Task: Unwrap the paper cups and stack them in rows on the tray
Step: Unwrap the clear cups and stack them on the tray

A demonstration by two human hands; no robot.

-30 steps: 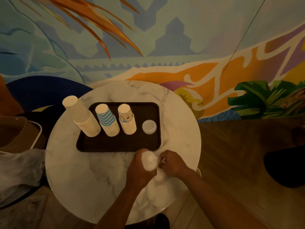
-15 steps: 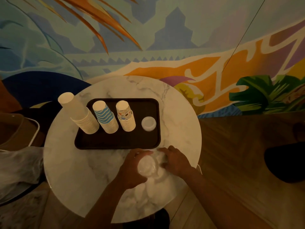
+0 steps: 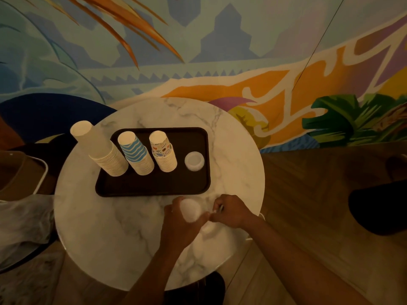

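A dark tray lies on the round marble table. In a row on it stand a tall plain cup stack, a blue-striped stack, a patterned stack and a short white stack. In front of the tray my left hand grips a wrapped white stack of cups. My right hand pinches the clear wrapper beside that stack. The lower part of the stack is hidden behind my left hand.
A bin with a crumpled plastic bag sits off the table's left edge. A painted wall rises just behind the table. A dark seat is at the right, over a wooden floor.
Both hands have worked on the wrapped stack in front of the tray; my right hand has shifted from covering the stack to pinching the wrapper at its right side. The tray stacks have not moved.
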